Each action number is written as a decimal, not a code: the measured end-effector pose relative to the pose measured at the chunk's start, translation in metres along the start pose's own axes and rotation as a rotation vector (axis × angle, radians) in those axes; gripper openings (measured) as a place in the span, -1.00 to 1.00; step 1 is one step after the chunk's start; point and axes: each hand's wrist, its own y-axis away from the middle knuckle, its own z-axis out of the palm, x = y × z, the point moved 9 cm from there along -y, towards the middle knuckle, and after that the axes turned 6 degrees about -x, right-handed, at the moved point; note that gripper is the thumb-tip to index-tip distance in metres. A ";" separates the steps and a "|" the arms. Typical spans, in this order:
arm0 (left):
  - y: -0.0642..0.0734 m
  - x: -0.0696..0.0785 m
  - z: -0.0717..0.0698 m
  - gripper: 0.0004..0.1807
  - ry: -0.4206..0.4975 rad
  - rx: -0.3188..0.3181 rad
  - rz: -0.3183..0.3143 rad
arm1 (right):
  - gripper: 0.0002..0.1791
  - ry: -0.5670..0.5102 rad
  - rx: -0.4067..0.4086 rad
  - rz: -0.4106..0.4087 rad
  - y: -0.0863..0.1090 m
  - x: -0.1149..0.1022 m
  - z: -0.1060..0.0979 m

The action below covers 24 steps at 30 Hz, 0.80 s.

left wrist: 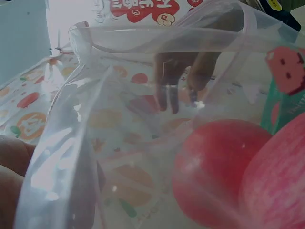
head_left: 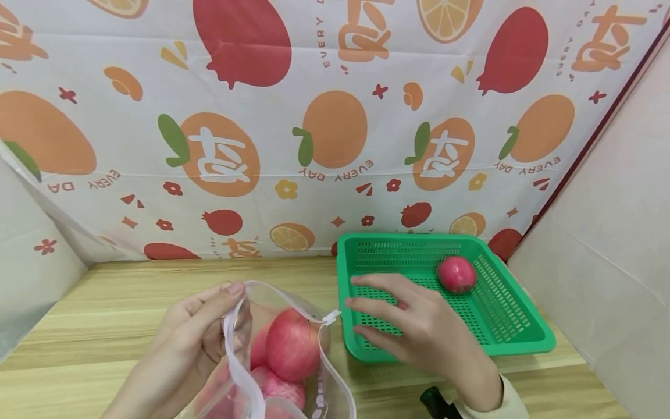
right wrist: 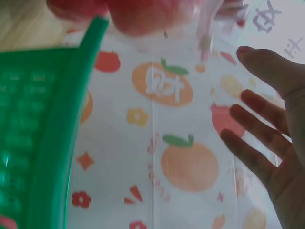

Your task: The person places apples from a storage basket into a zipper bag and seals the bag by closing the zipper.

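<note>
My left hand (head_left: 180,343) pinches the rim of a clear zip bag (head_left: 238,366) between thumb and fingers. The bag's mouth gapes, its white zip slider at the right corner. Several red apples (head_left: 293,344) are inside; the left wrist view shows two apples (left wrist: 214,167) close up through the film. Over the left part of a green slotted basket (head_left: 523,348) hovers my right hand (head_left: 419,323), fingers spread, holding nothing. One red apple (head_left: 457,274) lies at the basket's back right. A bit of red shows between the right hand's fingers, mostly hidden behind them.
The basket stands on a wood-grain table (head_left: 57,361), to the right of the bag. A fruit-print cloth (head_left: 335,203) rises behind it, with a plain pale panel (head_left: 617,221) on the right. A dark object (head_left: 439,404) sits by the right wrist.
</note>
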 end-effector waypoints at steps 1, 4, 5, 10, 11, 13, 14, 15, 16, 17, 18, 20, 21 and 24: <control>0.000 0.001 -0.001 -0.64 0.007 -0.001 0.004 | -0.66 -0.007 -0.024 0.040 0.003 0.007 0.000; 0.001 0.001 -0.003 -0.62 0.030 -0.007 0.004 | -0.62 -0.003 -0.110 0.175 0.015 0.028 0.003; 0.001 0.001 -0.003 -0.61 0.035 -0.006 0.003 | -0.60 -0.001 -0.145 0.227 0.020 0.036 0.004; 0.000 0.003 -0.005 -0.60 0.017 0.009 0.018 | -0.50 -0.018 -0.327 0.493 0.046 0.072 0.011; 0.000 0.004 -0.005 -0.61 0.013 0.011 0.023 | -0.49 -0.027 -0.359 0.540 0.051 0.078 0.013; 0.000 0.004 -0.006 -0.61 0.012 0.019 0.026 | -0.50 -0.051 -0.412 0.619 0.060 0.088 0.017; 0.000 0.003 -0.006 -0.61 0.015 0.022 0.027 | -0.50 -0.061 -0.434 0.647 0.063 0.092 0.019; 0.000 0.003 -0.005 -0.62 0.016 0.025 0.025 | -0.49 -0.067 -0.452 0.670 0.066 0.095 0.020; 0.000 0.003 -0.005 -0.62 0.017 0.028 0.023 | -0.49 -0.075 -0.466 0.687 0.068 0.098 0.022; 0.000 0.003 -0.005 -0.62 0.017 0.032 0.023 | -0.49 -0.083 -0.477 0.700 0.070 0.100 0.022; 0.000 0.002 -0.005 -0.63 0.017 0.036 0.020 | -0.49 -0.092 -0.486 0.711 0.072 0.101 0.023; 0.000 0.002 -0.005 -0.63 0.013 0.043 0.018 | -0.48 -0.106 -0.494 0.725 0.074 0.104 0.024; 0.000 0.002 -0.005 -0.64 0.009 0.048 0.017 | -0.48 -0.109 -0.496 0.730 0.075 0.106 0.024; 0.000 0.002 -0.005 -0.66 -0.007 0.060 0.009 | -0.48 -0.119 -0.499 0.745 0.078 0.109 0.024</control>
